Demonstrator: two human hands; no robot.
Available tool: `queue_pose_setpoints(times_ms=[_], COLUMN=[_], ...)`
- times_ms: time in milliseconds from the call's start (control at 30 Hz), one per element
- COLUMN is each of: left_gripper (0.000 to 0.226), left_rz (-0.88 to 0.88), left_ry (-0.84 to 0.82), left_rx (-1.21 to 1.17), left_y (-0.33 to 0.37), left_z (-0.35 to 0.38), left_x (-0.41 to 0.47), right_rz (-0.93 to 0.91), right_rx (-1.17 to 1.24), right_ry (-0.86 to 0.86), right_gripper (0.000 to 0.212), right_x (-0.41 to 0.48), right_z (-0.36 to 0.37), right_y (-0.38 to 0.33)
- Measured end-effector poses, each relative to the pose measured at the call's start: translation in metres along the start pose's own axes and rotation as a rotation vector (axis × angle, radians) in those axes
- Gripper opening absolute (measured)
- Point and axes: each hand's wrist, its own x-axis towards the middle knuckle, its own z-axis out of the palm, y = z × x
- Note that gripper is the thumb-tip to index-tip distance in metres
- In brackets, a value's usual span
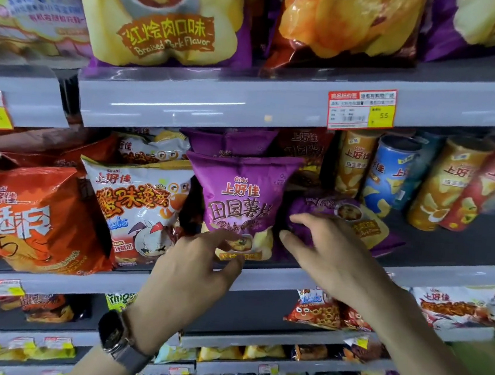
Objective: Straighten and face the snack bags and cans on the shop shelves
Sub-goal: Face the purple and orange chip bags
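Observation:
On the middle shelf an upright purple chip bag [240,198] faces front. My left hand [198,261] is at its lower edge, with thumb and fingers loosely spread around the bag's bottom. To its right a second purple bag [355,221] lies flat on its back. My right hand [328,250] reaches over that lying bag's near end with fingers extended, touching it. Tall chip cans [391,175], orange, blue and red, lean against one another at the right of the same shelf.
A white crab-flavour bag [137,206] and an orange bag [32,219] stand to the left. Large purple and yellow bags [166,17] fill the shelf above. The grey shelf edge [276,279] runs under my hands; lower shelves hold more small snack bags [318,311].

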Motion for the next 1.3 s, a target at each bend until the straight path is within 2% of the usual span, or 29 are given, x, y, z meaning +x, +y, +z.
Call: queue_pose_setpoints(times_ms=[167, 267, 367, 467, 500, 600, 633, 700, 800, 933, 1000, 1067, 1133, 1200, 1300], left_gripper=[0.031, 0.050, 0.044, 0.054, 0.055, 0.054, 0.056, 0.057, 0.041, 0.037, 0.036, 0.044, 0.065, 0.077, 0.083], left_rz=[0.067, 0.072, 0.022, -0.067, -0.098, -0.222, -0.270, -0.343, -0.373, -0.348, -0.339, -0.318, -0.314, -0.308, -0.231], left_ry=[-0.060, -0.066, -0.089, -0.127, -0.129, -0.149, -0.162, -0.156, -0.101, -0.045, -0.013, 0.020, 0.045, 0.055, 0.069], left_rx=[0.069, 0.027, -0.071, -0.147, -0.177, -0.320, -0.390, -0.481, -0.468, -0.451, -0.458, -0.456, -0.430, -0.381, -0.314], left_y=[0.041, 0.069, 0.089, 0.103, 0.106, 0.110, 0.112, 0.116, 0.122, 0.131, 0.135, 0.140, 0.146, 0.151, 0.151], left_z=[0.010, 0.022, 0.042, 0.066, 0.073, 0.097, 0.104, 0.115, 0.127, 0.132, 0.131, 0.127, 0.122, 0.117, 0.113], left_x=[0.015, 0.024, 0.036, 0.045, 0.047, 0.058, 0.061, 0.065, 0.062, 0.049, 0.044, 0.040, 0.038, 0.034, 0.026], right_rz=[0.020, 0.095, 0.108, 0.131, 0.141, 0.174, 0.174, 0.161, 0.094, 0.028, 0.003, 0.000, 0.010, 0.032, 0.081], right_rx=[-0.165, -0.144, -0.071, -0.056, -0.047, 0.019, 0.029, 0.029, 0.073, 0.199, 0.274, 0.383, 0.478, 0.575, 0.671], right_ry=[0.130, 0.126, 0.124, 0.103, 0.082, -0.039, -0.084, -0.139, -0.098, -0.050, -0.047, -0.057, -0.074, -0.101, -0.121], right_gripper=[0.043, 0.043, 0.056, 0.041, 0.042, 0.067, 0.072, 0.067, 0.054, 0.062, 0.055, 0.041, 0.035, 0.035, 0.039], right_x=[0.004, 0.003, 0.006, 0.014, 0.016, 0.024, 0.026, 0.027, 0.024, 0.017, 0.015, 0.013, 0.010, 0.006, 0.000], right_z=[-0.023, -0.038, -0.049, -0.053, -0.052, -0.049, -0.048, -0.047, -0.043, -0.035, -0.036, -0.036, -0.037, -0.036, -0.033], right_y=[0.042, 0.073, 0.102, 0.123, 0.129, 0.144, 0.148, 0.154, 0.161, 0.170, 0.174, 0.178, 0.181, 0.182, 0.181])
